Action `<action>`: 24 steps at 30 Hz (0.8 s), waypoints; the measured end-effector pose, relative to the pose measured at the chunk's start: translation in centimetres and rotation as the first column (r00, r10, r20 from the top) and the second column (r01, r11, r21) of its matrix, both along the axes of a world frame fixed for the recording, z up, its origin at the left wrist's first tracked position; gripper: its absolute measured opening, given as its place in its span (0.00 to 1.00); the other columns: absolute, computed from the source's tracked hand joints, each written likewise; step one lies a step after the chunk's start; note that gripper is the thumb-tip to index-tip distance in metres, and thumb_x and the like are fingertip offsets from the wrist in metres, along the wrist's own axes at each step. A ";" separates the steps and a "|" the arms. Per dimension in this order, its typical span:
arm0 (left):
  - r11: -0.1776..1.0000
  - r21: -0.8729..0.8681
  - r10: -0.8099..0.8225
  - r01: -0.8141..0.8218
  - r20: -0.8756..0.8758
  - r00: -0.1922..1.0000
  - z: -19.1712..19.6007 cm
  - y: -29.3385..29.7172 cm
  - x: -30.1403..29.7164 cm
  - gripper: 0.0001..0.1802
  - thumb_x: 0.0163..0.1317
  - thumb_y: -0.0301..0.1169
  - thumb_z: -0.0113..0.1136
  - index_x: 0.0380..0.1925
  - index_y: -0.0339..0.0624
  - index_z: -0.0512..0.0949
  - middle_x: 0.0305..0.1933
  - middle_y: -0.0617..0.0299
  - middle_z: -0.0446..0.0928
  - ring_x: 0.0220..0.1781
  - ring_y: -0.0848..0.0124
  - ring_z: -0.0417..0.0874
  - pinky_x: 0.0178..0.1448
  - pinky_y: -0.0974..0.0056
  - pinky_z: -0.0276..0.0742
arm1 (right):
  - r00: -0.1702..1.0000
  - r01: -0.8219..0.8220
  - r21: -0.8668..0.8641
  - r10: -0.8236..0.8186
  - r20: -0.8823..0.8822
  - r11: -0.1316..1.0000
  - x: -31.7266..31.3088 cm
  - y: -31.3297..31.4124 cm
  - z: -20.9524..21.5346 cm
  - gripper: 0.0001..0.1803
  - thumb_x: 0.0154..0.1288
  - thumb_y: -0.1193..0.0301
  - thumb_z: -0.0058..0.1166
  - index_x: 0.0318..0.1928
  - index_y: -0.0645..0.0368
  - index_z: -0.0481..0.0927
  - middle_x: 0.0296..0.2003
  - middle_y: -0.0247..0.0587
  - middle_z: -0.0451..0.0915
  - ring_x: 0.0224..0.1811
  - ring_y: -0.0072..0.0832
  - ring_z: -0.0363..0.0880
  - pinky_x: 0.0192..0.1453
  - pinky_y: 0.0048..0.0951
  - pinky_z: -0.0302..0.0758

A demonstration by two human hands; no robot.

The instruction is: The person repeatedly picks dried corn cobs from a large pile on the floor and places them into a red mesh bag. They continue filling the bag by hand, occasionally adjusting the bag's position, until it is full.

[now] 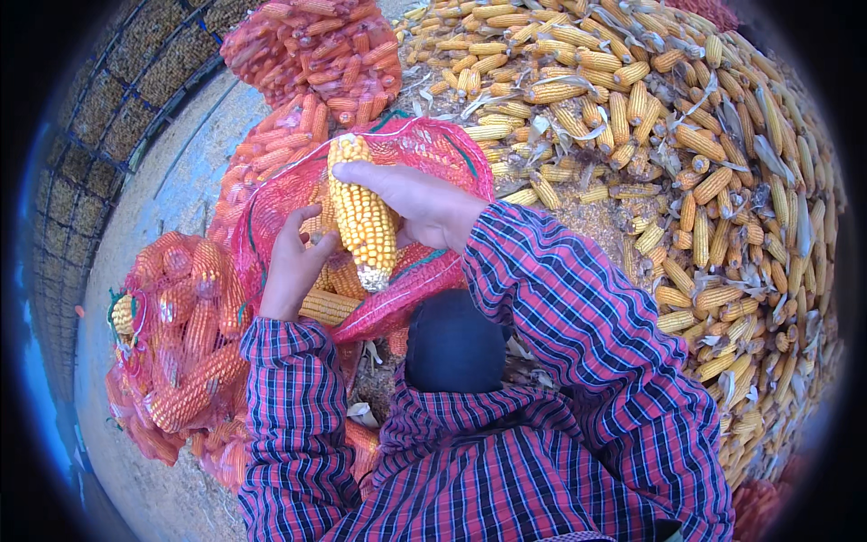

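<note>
My right hand (423, 203) grips a large yellow corn cob (361, 221), its thumb laid across the upper part. The cob stands nearly upright, its pale end pointing down toward me. Just left of it, my left hand (291, 266) is open, thumb and fingers apart, with the fingertips close to the cob's side; whether they touch it I cannot tell. Both hands are over the mouth of a red mesh bag (456, 149) with a green drawstring. More cobs lie inside this bag, and one yellow cob (330, 307) shows near its close edge.
Filled red mesh bags stand at the far left (312, 54) and near left (185, 334). A big heap of loose cobs (713, 199) with dry husks spreads over the right side. A wire-mesh crib wall (113, 108) runs along the left, beyond the concrete ground (144, 217).
</note>
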State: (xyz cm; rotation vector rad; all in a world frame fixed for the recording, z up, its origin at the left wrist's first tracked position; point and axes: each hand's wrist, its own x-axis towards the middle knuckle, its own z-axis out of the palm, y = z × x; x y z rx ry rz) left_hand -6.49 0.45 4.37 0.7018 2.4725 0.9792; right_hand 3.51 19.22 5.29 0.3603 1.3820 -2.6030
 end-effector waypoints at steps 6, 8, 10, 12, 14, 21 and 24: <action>0.985 0.171 0.032 -0.015 -0.095 0.995 -2.2 -0.1 -2.2 0.43 0.64 0.22 0.52 0.78 0.47 0.48 0.78 0.46 0.56 0.70 0.63 0.66 0.65 0.60 0.68 | 0.977 0.210 0.503 -0.197 -0.079 0.839 -0.3 -0.7 -4.9 0.31 0.67 0.60 0.54 0.62 0.70 0.68 0.49 0.54 0.79 0.51 0.37 0.81 0.54 0.46 0.78; 0.985 0.165 -0.012 0.049 -0.218 0.976 -0.8 2.2 -2.4 0.44 0.63 0.20 0.50 0.78 0.48 0.46 0.77 0.45 0.56 0.77 0.60 0.61 0.71 0.56 0.66 | 0.977 0.212 0.685 -0.157 -0.143 0.697 -0.4 0.6 -5.5 0.35 0.64 0.63 0.54 0.65 0.72 0.64 0.53 0.65 0.77 0.60 0.49 0.76 0.63 0.43 0.73; 0.967 0.245 0.068 -0.064 -0.005 0.998 1.1 4.4 -3.0 0.44 0.64 0.21 0.52 0.78 0.47 0.46 0.77 0.46 0.57 0.75 0.59 0.64 0.69 0.57 0.69 | 0.978 0.201 0.783 -0.071 -0.197 0.588 0.2 1.1 -6.3 0.38 0.65 0.60 0.56 0.68 0.69 0.60 0.59 0.63 0.73 0.63 0.49 0.74 0.63 0.42 0.73; 0.960 0.243 0.116 -0.140 0.111 0.987 2.3 6.4 -3.6 0.44 0.65 0.23 0.54 0.78 0.47 0.46 0.77 0.46 0.58 0.73 0.59 0.66 0.67 0.57 0.72 | 0.944 0.251 0.815 0.055 -0.326 0.522 1.0 1.1 -7.0 0.43 0.64 0.57 0.59 0.71 0.67 0.56 0.63 0.67 0.69 0.65 0.55 0.70 0.71 0.43 0.65; 0.960 0.227 0.143 -0.162 0.097 0.985 2.6 7.6 -4.2 0.44 0.65 0.26 0.57 0.78 0.47 0.46 0.76 0.46 0.59 0.71 0.59 0.69 0.63 0.57 0.75 | 0.949 0.181 0.896 0.167 -0.268 0.406 1.7 0.5 -7.6 0.44 0.63 0.57 0.61 0.72 0.66 0.55 0.62 0.68 0.69 0.65 0.55 0.70 0.70 0.44 0.67; 0.995 0.048 -0.079 0.087 -0.155 0.985 1.1 4.2 -4.4 0.45 0.63 0.32 0.62 0.76 0.39 0.50 0.77 0.45 0.58 0.74 0.52 0.65 0.75 0.56 0.61 | 0.978 0.162 0.957 0.092 -0.189 0.241 1.6 0.7 -7.8 0.30 0.61 0.64 0.58 0.58 0.68 0.65 0.49 0.65 0.76 0.50 0.55 0.80 0.54 0.48 0.78; 0.989 0.096 -0.068 0.116 -0.404 0.912 1.1 2.5 -5.1 0.45 0.62 0.30 0.60 0.76 0.36 0.49 0.78 0.44 0.56 0.78 0.57 0.60 0.77 0.59 0.57 | 0.955 0.295 0.929 -0.029 -0.296 0.223 1.2 1.5 -7.9 0.22 0.64 0.65 0.53 0.51 0.69 0.70 0.37 0.63 0.81 0.44 0.55 0.82 0.50 0.50 0.78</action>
